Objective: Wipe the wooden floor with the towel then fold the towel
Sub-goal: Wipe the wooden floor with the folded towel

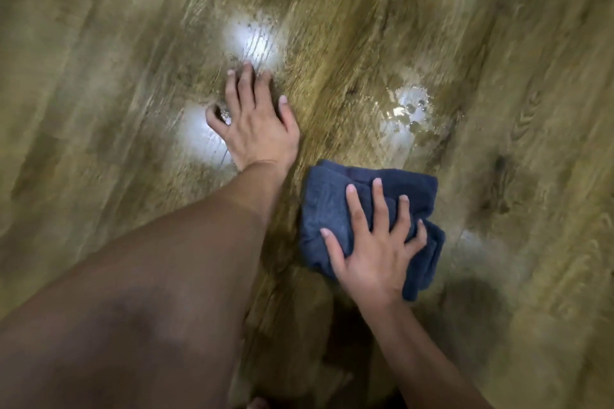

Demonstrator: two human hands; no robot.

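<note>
From the head view, the right hand (372,252) presses flat with spread, straight fingers on the bunched dark blue towel (362,209), which lies on the wooden floor (498,242) near the middle right. The left hand (255,123) rests on the bare floor just left and farther off, fingers splayed and released, holding nothing. A wet patch of droplets (412,109) glints beyond the towel.

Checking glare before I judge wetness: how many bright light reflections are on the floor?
4: one beyond the left hand, one at its thumb, one above the towel, a small dot far right.
</note>
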